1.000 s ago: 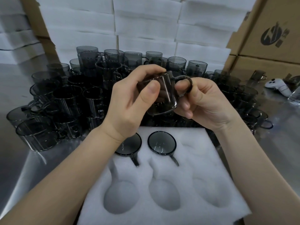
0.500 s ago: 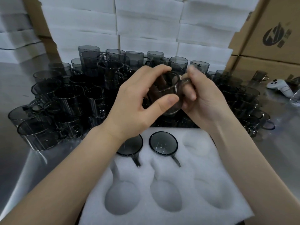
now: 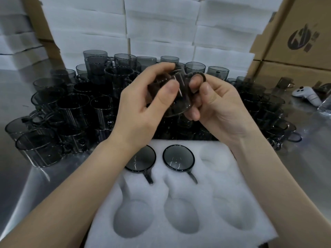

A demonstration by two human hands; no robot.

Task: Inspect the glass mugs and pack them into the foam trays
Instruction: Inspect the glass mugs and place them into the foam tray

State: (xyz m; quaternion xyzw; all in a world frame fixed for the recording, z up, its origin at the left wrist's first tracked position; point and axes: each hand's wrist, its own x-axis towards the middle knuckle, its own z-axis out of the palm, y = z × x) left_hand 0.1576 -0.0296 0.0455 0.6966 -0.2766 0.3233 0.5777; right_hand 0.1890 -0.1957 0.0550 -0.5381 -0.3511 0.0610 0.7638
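The left hand (image 3: 141,111) grasps the dark glass mug (image 3: 179,99) by its body and the right hand (image 3: 220,108) pinches its handle, lifted near the far side of the foam tray (image 3: 232,187). Turn it slowly to check rim and handle; the empty far-right pocket (image 3: 214,155), beside two packed mugs (image 3: 178,157), looks next.

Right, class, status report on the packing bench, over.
Left hand grips the held mug by its body, right hand holds the handle. Foam tray: two seated mugs, four pockets free. Nothing blocking.
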